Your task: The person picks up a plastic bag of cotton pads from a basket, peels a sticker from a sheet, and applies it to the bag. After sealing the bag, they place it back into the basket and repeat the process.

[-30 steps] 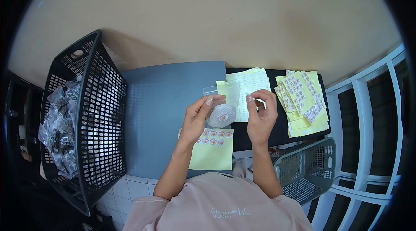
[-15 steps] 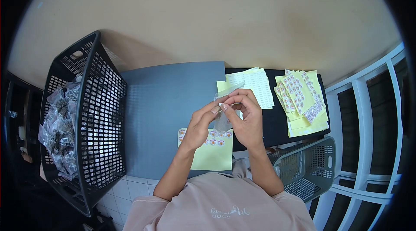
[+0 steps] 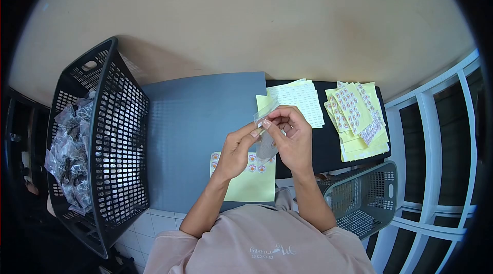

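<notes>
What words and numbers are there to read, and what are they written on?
"GOOD": upside down on the pink T-shirt.
"Morning": seems to be the curly word beside it, also upside down, a bit blurred.
Too small to read: any print on the white label sheets, the yellow sticker sheet and the sticker stack.
Clear plastic bag: nothing readable.

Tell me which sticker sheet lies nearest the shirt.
The yellow sheet at the grey tabletop's near edge; the white sheets and rightmost pile lie farther back.

Greyish clear bag, yellow sheet with orange-centred stickers, blue-grey tabletop, pink shirt
</notes>
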`<action>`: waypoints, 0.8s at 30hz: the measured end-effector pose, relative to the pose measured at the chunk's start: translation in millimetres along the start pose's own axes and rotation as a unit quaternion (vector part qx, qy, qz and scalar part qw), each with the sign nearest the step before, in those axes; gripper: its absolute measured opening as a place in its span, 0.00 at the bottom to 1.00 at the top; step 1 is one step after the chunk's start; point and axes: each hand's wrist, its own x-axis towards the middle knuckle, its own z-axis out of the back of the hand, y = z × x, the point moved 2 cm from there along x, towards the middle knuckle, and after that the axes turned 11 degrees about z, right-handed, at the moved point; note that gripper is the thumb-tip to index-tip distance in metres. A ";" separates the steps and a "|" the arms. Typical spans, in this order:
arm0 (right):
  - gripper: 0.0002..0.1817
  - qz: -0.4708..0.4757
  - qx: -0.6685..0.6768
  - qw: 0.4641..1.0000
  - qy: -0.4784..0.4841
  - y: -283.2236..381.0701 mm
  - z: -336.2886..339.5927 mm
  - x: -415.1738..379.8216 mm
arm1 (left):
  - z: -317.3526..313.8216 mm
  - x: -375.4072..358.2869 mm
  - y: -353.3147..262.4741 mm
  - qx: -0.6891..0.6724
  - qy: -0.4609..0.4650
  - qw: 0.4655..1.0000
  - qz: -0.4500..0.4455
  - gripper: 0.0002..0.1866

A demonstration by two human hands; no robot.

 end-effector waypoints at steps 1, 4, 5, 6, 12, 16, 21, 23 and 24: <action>0.08 -0.011 0.004 1.000 0.000 0.0 0.1 -0.1 | 1.6 0.3 1.7 0.008 -0.002 1.000 0.003 0.22; 0.06 -0.018 0.013 1.000 -0.002 -2.1 0.2 -0.9 | 4.6 -0.3 3.5 0.028 -0.002 1.000 0.007 0.22; 0.06 -0.015 0.018 1.000 -0.003 -3.7 0.3 -1.0 | 4.4 0.1 4.5 0.028 -0.002 1.000 0.007 0.22; 0.06 -0.015 0.018 1.000 -0.004 -5.7 0.8 -1.8 | 4.2 -0.1 5.4 0.021 -0.007 1.000 -0.011 0.21; 0.10 -0.091 0.092 0.991 -0.042 -4.0 9.0 -2.8 | 3.6 2.1 0.0 -0.071 0.002 0.997 0.003 0.21; 0.16 0.036 -0.168 0.985 -0.006 4.0 27.9 4.1 | 11.7 4.4 -1.3 -0.110 0.063 0.991 0.033 0.20; 0.07 -0.092 -0.051 0.991 0.084 -4.1 34.2 -6.5 | 2.6 6.1 -5.9 -0.041 0.049 0.998 0.008 0.15; 0.07 -0.096 -0.036 0.991 0.081 -3.5 33.3 -8.7 | 1.3 6.9 -6.0 -0.006 0.026 1.000 -0.010 0.13; 0.06 -0.101 -0.021 0.992 0.077 -3.3 31.9 -10.0 | 2.9 8.3 -3.4 -0.007 -0.012 1.000 -0.013 0.12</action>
